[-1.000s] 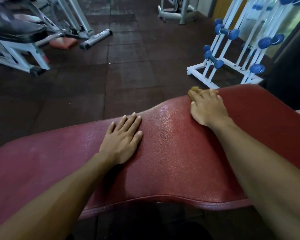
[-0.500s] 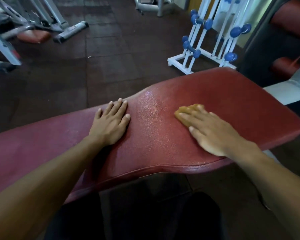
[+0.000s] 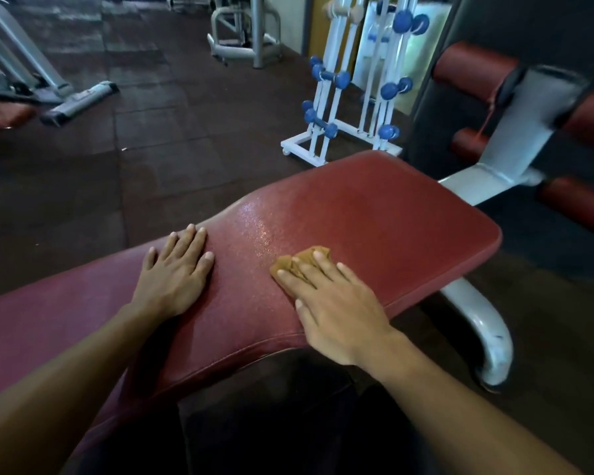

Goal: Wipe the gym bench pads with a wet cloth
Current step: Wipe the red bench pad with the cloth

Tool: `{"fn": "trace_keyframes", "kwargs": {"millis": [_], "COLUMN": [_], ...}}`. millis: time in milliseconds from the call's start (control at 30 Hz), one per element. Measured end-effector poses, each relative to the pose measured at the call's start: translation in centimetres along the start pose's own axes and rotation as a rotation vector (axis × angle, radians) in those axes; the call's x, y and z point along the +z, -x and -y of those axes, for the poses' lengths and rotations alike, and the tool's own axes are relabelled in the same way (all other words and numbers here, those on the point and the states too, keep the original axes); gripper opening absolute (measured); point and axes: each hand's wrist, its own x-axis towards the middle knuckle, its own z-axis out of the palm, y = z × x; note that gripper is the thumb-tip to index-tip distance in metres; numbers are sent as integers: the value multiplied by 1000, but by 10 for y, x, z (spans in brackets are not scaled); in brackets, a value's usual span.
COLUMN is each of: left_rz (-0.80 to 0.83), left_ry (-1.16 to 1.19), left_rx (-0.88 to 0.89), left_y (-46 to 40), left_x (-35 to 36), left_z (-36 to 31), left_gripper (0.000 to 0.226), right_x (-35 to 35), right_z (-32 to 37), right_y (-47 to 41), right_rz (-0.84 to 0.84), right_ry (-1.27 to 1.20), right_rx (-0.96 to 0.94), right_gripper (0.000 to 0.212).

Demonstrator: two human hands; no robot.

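A long red bench pad [image 3: 384, 214] runs across the view from lower left to right, with a wet shine near its middle. My left hand [image 3: 175, 269] lies flat on the pad, fingers spread, holding nothing. My right hand [image 3: 326, 303] presses a small brown cloth [image 3: 300, 260] onto the pad near its front edge; only the cloth's far part shows past my fingers.
The bench's white metal frame [image 3: 491, 341] curves down at right, with red roller pads [image 3: 474, 66] behind it. A white rack of blue dumbbells [image 3: 326, 97] stands beyond the pad. Other gym machines [image 3: 69, 101] sit at the back left on dark rubber floor tiles.
My right hand has slid the cloth from the pad's far edge back toward the near edge and to the left. The left hand stays planted. The view has shifted right.
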Motion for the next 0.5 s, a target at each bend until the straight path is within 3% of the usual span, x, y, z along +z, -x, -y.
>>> {"fn": "trace_keyframes", "kwargs": {"millis": [300,400,500], "left_rz": [-57,-66,-66], "left_ry": [65,90,80], "left_rx": [-17,67,128], "left_y": [-8,-20,-38], "left_x": [-11,-10,-9], "left_z": [-41,-74,-106], "left_gripper": [65,63,62], "right_x": [-23,-17,-12], "right_z": [-141,-131,-101], "right_y": [-31,-59,-53], "right_rz": [3,-18,-16], "right_ry": [-14,15,7], "right_rx": [431,434,259], "right_gripper": [55,57,56]}}
